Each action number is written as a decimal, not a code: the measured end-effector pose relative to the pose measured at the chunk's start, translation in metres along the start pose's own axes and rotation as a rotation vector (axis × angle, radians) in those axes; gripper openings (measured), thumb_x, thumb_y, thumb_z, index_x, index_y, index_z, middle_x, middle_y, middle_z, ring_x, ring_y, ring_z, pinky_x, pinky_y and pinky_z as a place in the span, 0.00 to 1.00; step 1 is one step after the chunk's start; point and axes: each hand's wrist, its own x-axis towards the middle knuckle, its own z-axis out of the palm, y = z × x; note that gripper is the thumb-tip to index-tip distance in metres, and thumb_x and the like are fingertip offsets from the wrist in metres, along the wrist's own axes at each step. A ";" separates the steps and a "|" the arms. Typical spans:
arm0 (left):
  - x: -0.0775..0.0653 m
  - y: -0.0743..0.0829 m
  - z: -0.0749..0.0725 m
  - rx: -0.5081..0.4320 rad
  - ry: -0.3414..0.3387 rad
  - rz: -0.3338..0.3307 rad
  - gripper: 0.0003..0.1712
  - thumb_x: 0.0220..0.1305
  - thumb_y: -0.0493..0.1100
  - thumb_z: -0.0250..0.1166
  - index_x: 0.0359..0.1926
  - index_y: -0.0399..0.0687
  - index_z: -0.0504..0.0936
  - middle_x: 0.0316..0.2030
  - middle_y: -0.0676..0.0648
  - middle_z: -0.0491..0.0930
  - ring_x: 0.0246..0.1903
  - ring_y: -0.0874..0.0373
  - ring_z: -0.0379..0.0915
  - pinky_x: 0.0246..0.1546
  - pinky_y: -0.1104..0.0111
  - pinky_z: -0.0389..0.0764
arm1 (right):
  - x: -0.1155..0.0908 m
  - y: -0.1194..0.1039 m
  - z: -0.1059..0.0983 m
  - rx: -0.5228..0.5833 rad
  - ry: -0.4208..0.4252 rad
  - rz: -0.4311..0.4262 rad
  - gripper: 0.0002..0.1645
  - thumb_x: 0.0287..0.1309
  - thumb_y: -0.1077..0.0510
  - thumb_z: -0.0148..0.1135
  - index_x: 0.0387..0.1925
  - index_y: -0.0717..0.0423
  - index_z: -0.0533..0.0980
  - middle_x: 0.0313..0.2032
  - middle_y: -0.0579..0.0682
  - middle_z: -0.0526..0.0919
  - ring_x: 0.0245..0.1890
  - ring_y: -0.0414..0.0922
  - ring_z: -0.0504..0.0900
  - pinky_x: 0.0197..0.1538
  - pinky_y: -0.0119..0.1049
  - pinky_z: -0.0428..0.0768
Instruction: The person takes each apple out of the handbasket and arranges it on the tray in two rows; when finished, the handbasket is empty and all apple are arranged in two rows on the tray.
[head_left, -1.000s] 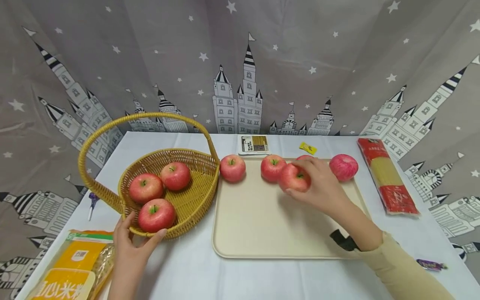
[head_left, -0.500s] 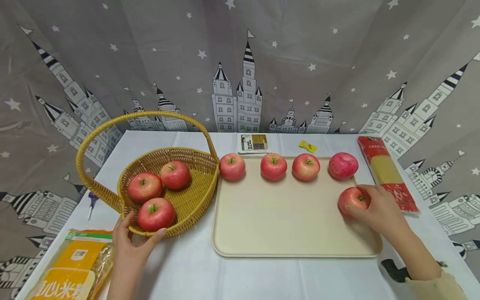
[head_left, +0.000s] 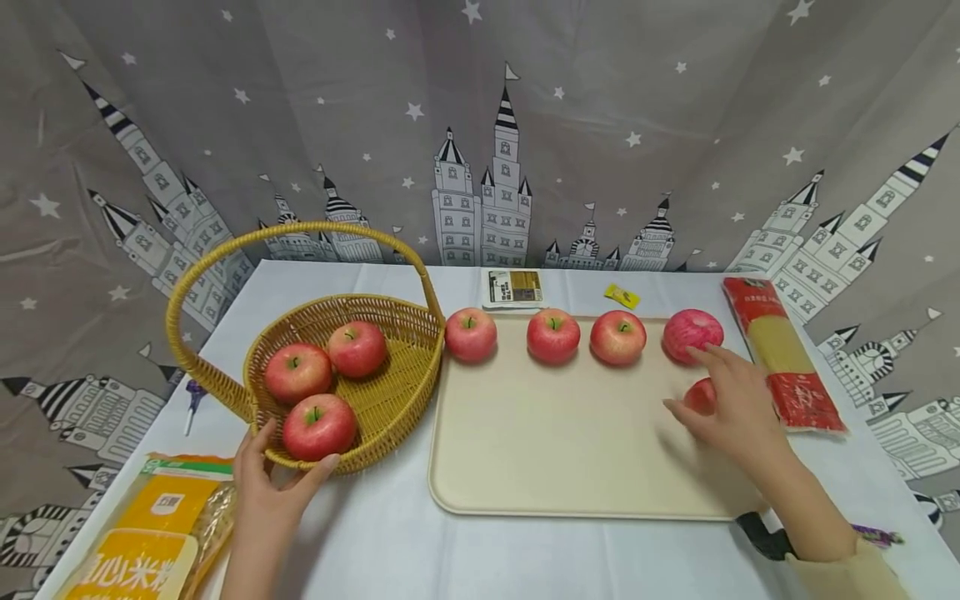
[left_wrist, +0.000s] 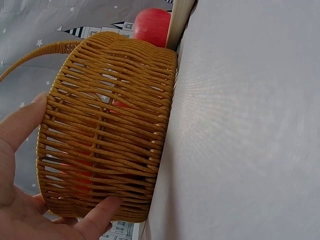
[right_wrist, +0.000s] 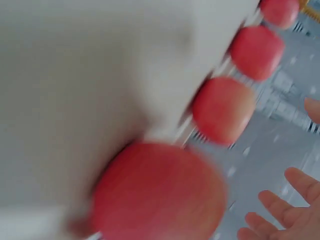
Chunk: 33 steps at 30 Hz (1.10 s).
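Eight red apples (head_left: 553, 337), round and smooth-skinned, show in the head view: three inside the basket (head_left: 397, 427), four in a row along the tray's far edge, and one at the right of the frame behind the right hand (head_left: 738, 408). Yellow-brown woven strands form the oval basket and its arched handle; the tray (head_left: 540, 450) is flat, cream and round-cornered. The right hand has thumb and fingers spread wide, holding nothing; the front apple (head_left: 700, 397) sits just past its palm, mostly hidden by it. A fingertip overlaps the row's pinker apple (head_left: 692, 335); whether they touch, I cannot tell. At lower left, the left hand (head_left: 268, 492) grips the basket's near side, thumb and fingers apart around the wall. Far right lies a red noodle pack (head_left: 780, 350); top centre, a flat packet (head_left: 514, 288) and a yellow sweet (head_left: 622, 296); lower left, an orange bag (head_left: 150, 533), with a lollipop (head_left: 195, 396) above it. Behind hangs a grey castle-print curtain (head_left: 337, 100).
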 end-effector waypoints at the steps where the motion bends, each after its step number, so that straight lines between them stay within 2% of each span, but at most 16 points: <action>1: 0.000 0.000 0.000 0.002 -0.002 -0.002 0.57 0.57 0.43 0.72 0.76 0.46 0.43 0.73 0.43 0.30 0.72 0.43 0.35 0.43 0.90 0.67 | 0.003 -0.006 0.003 0.015 0.014 -0.039 0.46 0.48 0.49 0.74 0.64 0.64 0.65 0.63 0.68 0.62 0.63 0.68 0.56 0.61 0.71 0.58; 5: 0.002 0.000 0.001 0.014 -0.004 -0.004 0.58 0.57 0.45 0.72 0.76 0.46 0.42 0.73 0.43 0.29 0.72 0.43 0.34 0.48 0.84 0.69 | 0.017 -0.036 0.019 0.066 -0.037 -0.134 0.44 0.51 0.51 0.72 0.66 0.60 0.64 0.64 0.62 0.64 0.65 0.62 0.58 0.63 0.66 0.61; 8: 0.002 0.001 0.001 0.024 -0.005 -0.004 0.58 0.57 0.45 0.72 0.76 0.46 0.42 0.73 0.43 0.28 0.72 0.42 0.34 0.52 0.75 0.69 | 0.029 -0.064 0.035 0.101 -0.099 -0.228 0.43 0.53 0.49 0.70 0.68 0.57 0.63 0.65 0.56 0.66 0.65 0.56 0.60 0.66 0.60 0.63; 13: 0.003 0.001 0.002 0.045 0.004 0.010 0.57 0.57 0.45 0.72 0.76 0.44 0.43 0.73 0.42 0.29 0.71 0.40 0.36 0.54 0.62 0.66 | 0.053 -0.111 0.068 0.172 -0.139 -0.419 0.40 0.56 0.50 0.68 0.66 0.57 0.65 0.63 0.52 0.70 0.64 0.51 0.64 0.68 0.49 0.65; 17: 0.002 0.000 0.003 0.033 0.015 0.034 0.56 0.57 0.43 0.72 0.76 0.43 0.44 0.73 0.41 0.32 0.71 0.39 0.38 0.49 0.80 0.70 | 0.073 -0.161 0.095 0.234 -0.183 -0.542 0.37 0.58 0.48 0.65 0.67 0.55 0.66 0.63 0.50 0.71 0.64 0.47 0.65 0.69 0.42 0.63; 20: 0.000 -0.001 0.004 0.000 0.015 0.049 0.56 0.57 0.41 0.72 0.75 0.43 0.44 0.73 0.41 0.32 0.71 0.39 0.36 0.40 0.93 0.66 | 0.081 -0.202 0.110 0.255 -0.236 -0.606 0.37 0.60 0.47 0.64 0.68 0.52 0.65 0.63 0.48 0.70 0.65 0.44 0.64 0.70 0.36 0.61; 25: 0.000 -0.001 0.004 -0.001 0.004 0.040 0.56 0.58 0.42 0.71 0.76 0.43 0.42 0.73 0.42 0.30 0.71 0.39 0.34 0.41 0.92 0.66 | 0.087 -0.261 0.132 0.161 -0.377 -0.728 0.38 0.61 0.45 0.63 0.69 0.51 0.64 0.65 0.46 0.68 0.66 0.40 0.63 0.69 0.28 0.57; 27: 0.000 -0.001 0.003 0.014 -0.004 0.024 0.56 0.59 0.43 0.71 0.76 0.45 0.41 0.73 0.42 0.28 0.71 0.39 0.32 0.48 0.86 0.67 | 0.089 -0.279 0.144 0.106 -0.455 -0.756 0.39 0.61 0.44 0.63 0.69 0.51 0.63 0.65 0.45 0.68 0.65 0.39 0.63 0.69 0.26 0.58; 30: 0.001 -0.001 0.003 0.021 -0.009 0.013 0.56 0.59 0.44 0.70 0.76 0.46 0.40 0.73 0.43 0.27 0.71 0.39 0.32 0.52 0.79 0.67 | 0.090 -0.299 0.159 0.031 -0.563 -0.743 0.41 0.58 0.41 0.65 0.69 0.47 0.64 0.63 0.41 0.69 0.61 0.34 0.66 0.64 0.24 0.65; 32: 0.001 -0.002 0.003 0.014 -0.008 0.007 0.57 0.59 0.44 0.71 0.76 0.47 0.40 0.73 0.44 0.26 0.71 0.40 0.31 0.52 0.79 0.67 | 0.091 -0.309 0.166 0.000 -0.612 -0.732 0.41 0.56 0.41 0.67 0.68 0.45 0.65 0.59 0.38 0.72 0.57 0.32 0.68 0.58 0.23 0.69; 33: 0.001 -0.002 0.003 0.007 -0.006 0.009 0.56 0.59 0.43 0.71 0.76 0.46 0.41 0.73 0.43 0.26 0.71 0.39 0.31 0.50 0.83 0.67 | 0.091 -0.314 0.169 -0.014 -0.631 -0.734 0.41 0.55 0.41 0.67 0.68 0.45 0.65 0.58 0.38 0.73 0.56 0.32 0.69 0.56 0.22 0.70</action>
